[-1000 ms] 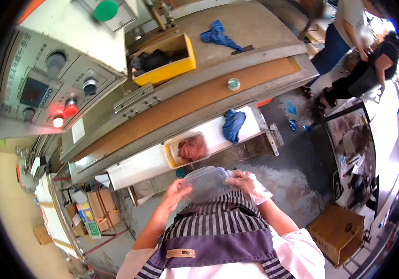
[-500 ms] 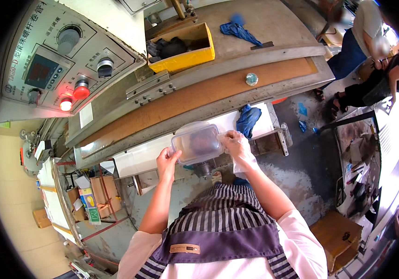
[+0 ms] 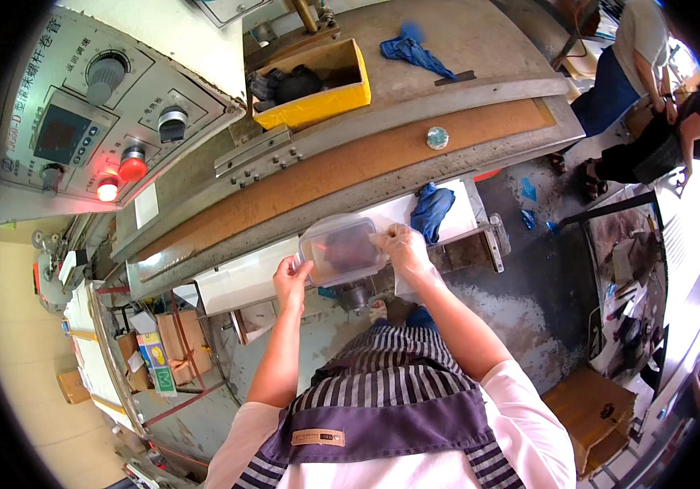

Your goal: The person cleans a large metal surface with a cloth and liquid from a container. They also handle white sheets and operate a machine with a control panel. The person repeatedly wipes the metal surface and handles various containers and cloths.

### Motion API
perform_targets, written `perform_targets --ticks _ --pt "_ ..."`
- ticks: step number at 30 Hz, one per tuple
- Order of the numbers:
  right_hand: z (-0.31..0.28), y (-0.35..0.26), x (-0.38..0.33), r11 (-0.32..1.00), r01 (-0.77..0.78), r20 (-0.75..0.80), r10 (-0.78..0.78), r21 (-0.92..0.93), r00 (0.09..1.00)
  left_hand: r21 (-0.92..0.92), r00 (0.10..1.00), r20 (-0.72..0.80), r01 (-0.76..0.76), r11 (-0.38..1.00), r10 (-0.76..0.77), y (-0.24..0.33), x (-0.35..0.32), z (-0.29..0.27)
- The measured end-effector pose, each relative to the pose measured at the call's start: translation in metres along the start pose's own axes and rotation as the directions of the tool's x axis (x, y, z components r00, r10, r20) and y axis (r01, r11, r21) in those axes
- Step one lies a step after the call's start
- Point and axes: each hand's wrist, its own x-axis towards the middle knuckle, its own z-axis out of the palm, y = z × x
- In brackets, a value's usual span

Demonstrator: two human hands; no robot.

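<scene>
I hold a clear plastic lidded box (image 3: 342, 248) with dark reddish contents over the white shelf (image 3: 244, 277) at the machine's front. My left hand (image 3: 291, 281) grips the box's lower left corner. My right hand (image 3: 403, 248), in a thin clear glove, presses on the lid's right edge. A crumpled blue cloth (image 3: 431, 210) lies on the shelf just right of the box.
Behind the shelf runs a brown machine bed (image 3: 350, 163) with a round metal knob (image 3: 437, 138). A yellow bin (image 3: 317, 81) of dark items and another blue cloth (image 3: 411, 47) sit further back. A control panel (image 3: 97, 122) with red lights is at left. Two people (image 3: 651, 106) work at right.
The clear lid was lifted near my chest, then brought down over the tray of reddish material on the shelf. Both hands now press it at the box.
</scene>
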Motion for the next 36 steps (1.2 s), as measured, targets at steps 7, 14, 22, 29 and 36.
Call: perform_targets --ticks 7,14,22,29,36 --pt "0.002 -0.009 -0.004 0.996 -0.068 0.024 0.067 0.051 0.997 -0.019 1.0 -0.015 0.018 1.0 -0.018 0.001 0.002 -0.004" --pt "0.012 0.0 0.002 0.99 -0.066 -0.075 0.076 0.124 0.994 0.023 1.0 0.004 0.013 1.0 -0.013 0.004 0.011 -0.004" --pt "0.009 0.003 0.006 0.989 -0.038 -0.045 0.045 0.145 0.998 0.006 0.995 0.03 0.093 0.996 -0.093 0.01 0.015 -0.004" --pt "0.018 0.017 0.012 0.992 0.081 -0.221 -0.102 -0.098 0.97 -0.004 0.986 0.079 0.151 0.989 -0.15 0.008 0.018 -0.008" --pt "0.036 0.022 0.006 0.881 0.193 -0.128 -0.271 -0.432 0.954 0.115 0.986 -0.152 -0.045 0.992 0.063 -0.01 0.009 0.001"
